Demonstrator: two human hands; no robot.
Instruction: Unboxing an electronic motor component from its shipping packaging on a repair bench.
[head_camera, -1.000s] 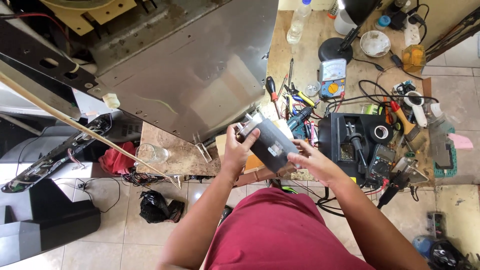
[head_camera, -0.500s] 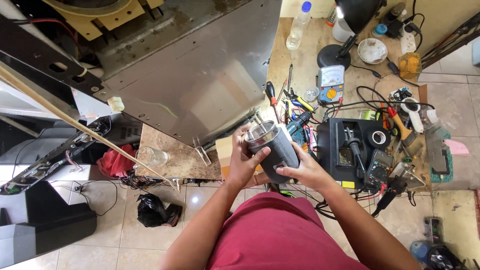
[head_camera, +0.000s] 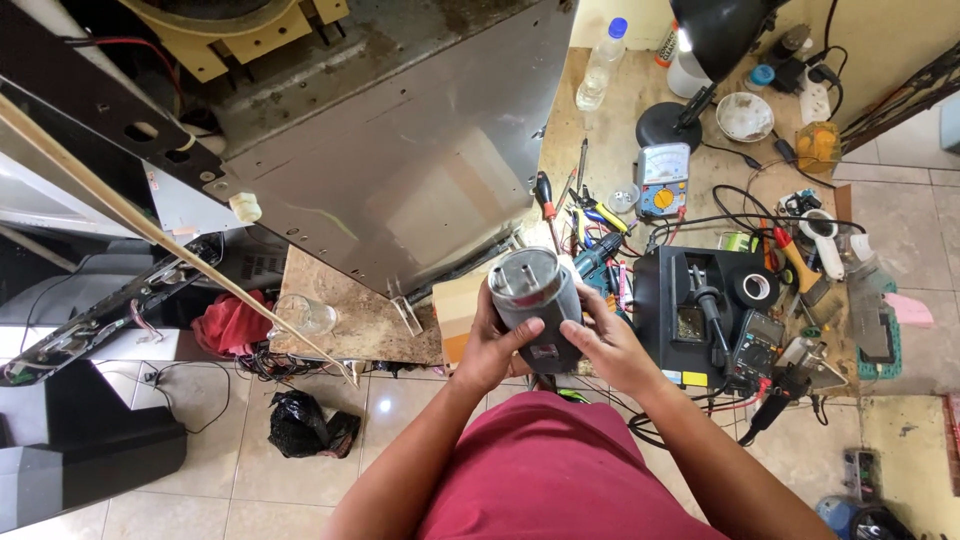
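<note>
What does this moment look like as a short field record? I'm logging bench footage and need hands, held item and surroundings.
held item: grey metal cylinder, end cap facing up
left hand: grips the cylinder's left side
right hand: grips its right side, thumb across the front
behind: large tilted sheet-metal housing
bench right: analog multimeter, black desk lamp, red-handled screwdriver, black tape roll
floor: black plastic bag

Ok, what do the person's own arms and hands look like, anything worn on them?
Both forearms are bare, and neither the left hand nor the right hand wears a glove. No watch, band or ring shows. The only clothing in view is a dark red shirt over the torso.
</note>
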